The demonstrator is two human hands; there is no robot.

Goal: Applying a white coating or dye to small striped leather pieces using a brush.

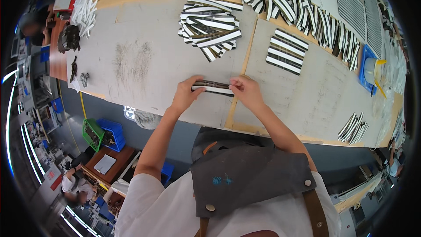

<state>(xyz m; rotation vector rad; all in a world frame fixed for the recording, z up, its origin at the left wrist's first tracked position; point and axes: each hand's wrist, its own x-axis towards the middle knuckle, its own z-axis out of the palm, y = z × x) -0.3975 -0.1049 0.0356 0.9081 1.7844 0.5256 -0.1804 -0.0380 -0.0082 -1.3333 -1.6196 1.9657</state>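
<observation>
Close to the table's front edge I hold a short dark strip with a white band (212, 89) level between both hands. The fingers of my left hand (186, 93) pinch its left end. At the other end, my right hand (246, 91) has thumb and fingers closed on it. Beyond my hands lies a loose pile of similar black-and-white strips (212, 25). To the right of that pile, several strips (287, 51) lie side by side in a neat block. What the strips are made of I cannot tell.
A long row of strips (324, 26) runs along the far right. White strips (84, 14) are heaped at the far left. A blue tray (367, 68) with a yellow-handled container stands at the right, thin strips (353, 129) nearer. Green (93, 134) and blue crates (113, 135) sit below left.
</observation>
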